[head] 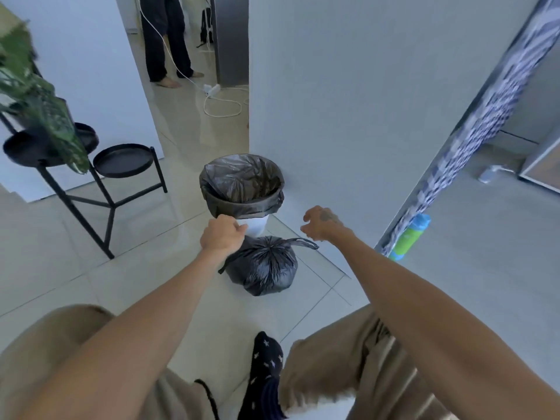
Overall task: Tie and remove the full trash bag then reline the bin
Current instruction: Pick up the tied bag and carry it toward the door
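Note:
A white bin [254, 226] stands by the wall corner, lined with a dark grey bag [242, 189] folded down over its rim. A tied black trash bag [263, 265] lies on the tiled floor just in front of the bin, its knot tails sticking out to the right. My left hand [220, 235] is curled into a fist at the liner's lower front edge, above the tied bag; whether it pinches the plastic is unclear. My right hand [321, 223] hovers right of the bin, fingers apart and bent, holding nothing.
A black metal plant stand [121, 161] with round trays and a leafy plant [36, 95] is at the left. A person's legs [166, 40] and a white cable with a power strip [212, 90] are in the hallway behind. A green bottle [409, 237] leans at the right.

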Demonstrator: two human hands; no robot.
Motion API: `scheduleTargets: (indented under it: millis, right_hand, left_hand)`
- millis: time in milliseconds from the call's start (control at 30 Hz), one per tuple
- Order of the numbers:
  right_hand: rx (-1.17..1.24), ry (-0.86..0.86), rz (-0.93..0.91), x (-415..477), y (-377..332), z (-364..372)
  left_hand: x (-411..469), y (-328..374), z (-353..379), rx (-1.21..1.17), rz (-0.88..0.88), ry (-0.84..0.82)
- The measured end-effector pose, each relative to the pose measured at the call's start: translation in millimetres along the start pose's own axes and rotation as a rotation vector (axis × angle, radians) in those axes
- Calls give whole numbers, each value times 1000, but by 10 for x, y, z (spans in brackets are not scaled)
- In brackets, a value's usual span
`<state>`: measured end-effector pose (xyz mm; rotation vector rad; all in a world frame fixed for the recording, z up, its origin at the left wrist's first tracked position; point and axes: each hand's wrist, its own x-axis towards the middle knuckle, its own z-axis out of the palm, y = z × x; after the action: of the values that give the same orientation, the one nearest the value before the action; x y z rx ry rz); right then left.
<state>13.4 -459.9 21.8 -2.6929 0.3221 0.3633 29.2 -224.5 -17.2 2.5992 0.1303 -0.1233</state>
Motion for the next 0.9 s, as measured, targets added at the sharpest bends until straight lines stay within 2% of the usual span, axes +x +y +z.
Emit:
scheduleTargets:
  millis: [200, 267, 467, 633, 733, 900]
  right_hand:
    - [-63, -39, -43, -124, -8, 106]
    - [-79, -62, -45, -82, 63, 245]
    - [-100, -132, -54, 439, 339, 736]
    - [-198, -235, -82, 1322, 441, 1138]
    - [-348, -326, -100, 1652, 464, 1338]
    - [-517, -396, -66, 1747, 516, 1487]
  left_hand:
    - [-47, -91, 55, 47, 61, 1]
    - [-35, -135, 155, 68, 54, -44]
    - [212, -306, 645, 188, 14, -140]
    - [711, -492, 1130, 291, -55, -157]
    - [861, -589, 1300, 338, -101, -192]
    - [861, -611, 1376, 244, -231, -303]
